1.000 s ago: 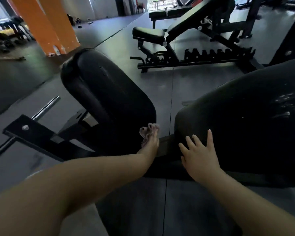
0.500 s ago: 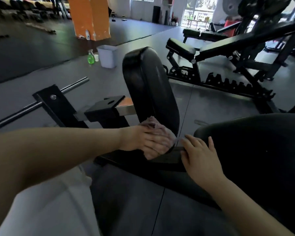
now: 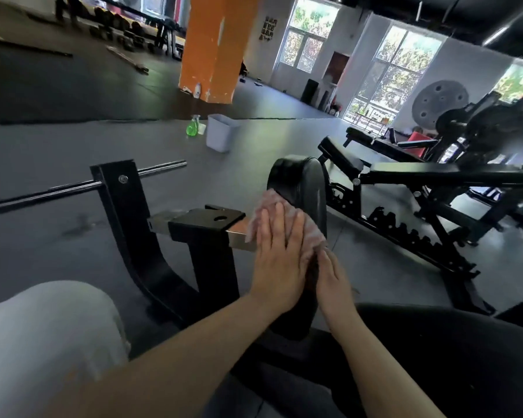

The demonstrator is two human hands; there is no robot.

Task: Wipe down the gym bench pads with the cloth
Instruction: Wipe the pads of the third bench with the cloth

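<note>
Grey gym floor behind; my left hand [image 3: 280, 254], fingers straight and together, presses the cloth [image 3: 310, 229] flat on the upright pad [image 3: 304, 185]. My right hand [image 3: 332, 279], fingers straight, braces the pad's opposite face; unwiped pad runs upward beyond my fingertips.

A gym is shown: an adjustable bench [image 3: 405, 173], a dumbbell rack [image 3: 133, 28] and rubber flooring [image 3: 58, 92] are seen.

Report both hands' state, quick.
Left hand: open, flat, pressing the cloth on the pad.
Right hand: open, against the pad.
</note>
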